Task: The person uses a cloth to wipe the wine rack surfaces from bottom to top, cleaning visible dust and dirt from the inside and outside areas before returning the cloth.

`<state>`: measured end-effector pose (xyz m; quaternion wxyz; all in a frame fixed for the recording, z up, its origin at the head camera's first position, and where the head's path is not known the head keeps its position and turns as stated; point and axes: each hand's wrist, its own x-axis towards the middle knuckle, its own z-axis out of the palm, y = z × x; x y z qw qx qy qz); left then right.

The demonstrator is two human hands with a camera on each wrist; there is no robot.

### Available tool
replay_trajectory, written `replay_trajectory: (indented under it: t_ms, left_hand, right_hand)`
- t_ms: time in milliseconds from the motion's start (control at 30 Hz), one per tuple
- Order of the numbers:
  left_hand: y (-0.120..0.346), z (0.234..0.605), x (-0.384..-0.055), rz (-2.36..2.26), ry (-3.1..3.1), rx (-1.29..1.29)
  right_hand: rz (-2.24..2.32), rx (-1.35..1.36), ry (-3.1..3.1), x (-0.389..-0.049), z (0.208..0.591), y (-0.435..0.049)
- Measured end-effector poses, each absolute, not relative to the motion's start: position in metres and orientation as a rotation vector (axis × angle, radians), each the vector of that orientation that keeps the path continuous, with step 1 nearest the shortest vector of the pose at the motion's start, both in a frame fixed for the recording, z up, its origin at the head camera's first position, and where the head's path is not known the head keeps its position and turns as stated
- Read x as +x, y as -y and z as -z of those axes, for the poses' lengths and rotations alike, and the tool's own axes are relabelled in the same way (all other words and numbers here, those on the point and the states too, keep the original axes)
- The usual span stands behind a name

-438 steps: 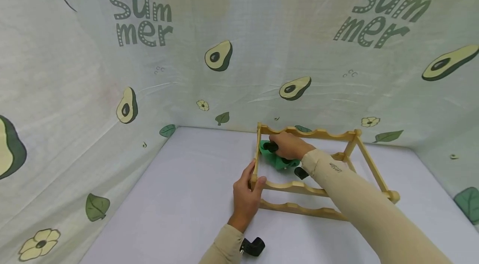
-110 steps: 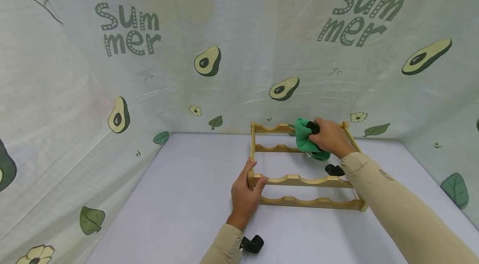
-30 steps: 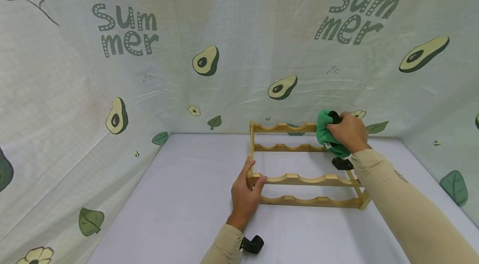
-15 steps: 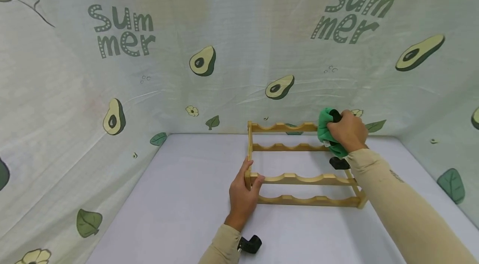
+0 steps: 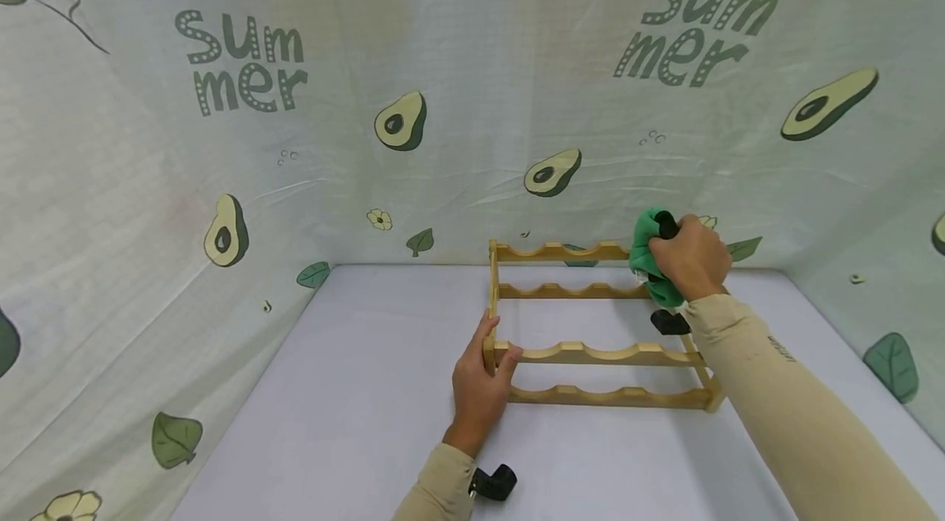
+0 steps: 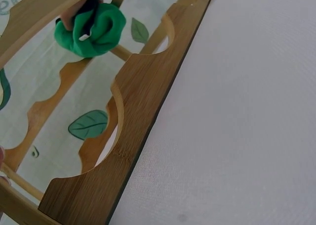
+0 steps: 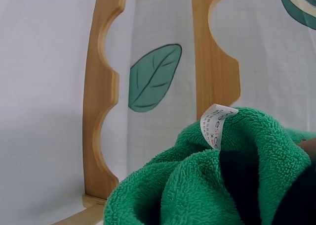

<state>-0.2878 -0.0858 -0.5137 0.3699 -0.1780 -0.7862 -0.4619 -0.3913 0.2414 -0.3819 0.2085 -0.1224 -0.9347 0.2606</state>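
A wooden wine rack (image 5: 591, 354) with scalloped rails stands on the white table. My left hand (image 5: 480, 390) grips its near left corner, thumb over the upper front rail. My right hand (image 5: 692, 257) holds a bunched green cleaning cloth (image 5: 644, 250) against the far right end of the upper back rail and hides that corner. In the right wrist view the cloth (image 7: 197, 190) is fluffy, with a white printed tag (image 7: 216, 126) and dark parts among its folds. The left wrist view shows the same green cloth (image 6: 94, 29) beyond a broad front rail (image 6: 143, 91).
A pale curtain (image 5: 472, 78) printed with avocados and leaves hangs behind the table and along its sides. Black wrist-worn devices, one at the left wrist (image 5: 495, 482) and one at the right (image 5: 669, 322), jut out near the rack. White tabletop (image 5: 354, 390) spreads left of the rack.
Over the earlier frames my right hand moves the cloth from the rack's left end rightward to the far right corner. In the last half second it rises slightly. My left hand keeps its grip.
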Motion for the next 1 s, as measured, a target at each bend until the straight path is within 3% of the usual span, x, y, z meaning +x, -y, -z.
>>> replay_trajectory:
  t_ms: [1000]
  left_hand:
    - [0.0852,0.5150,-0.2906,1.242,2.007,-0.482]
  right_hand:
    - [-0.850,-0.127,2.630,-0.3939,0.3881,-0.2403]
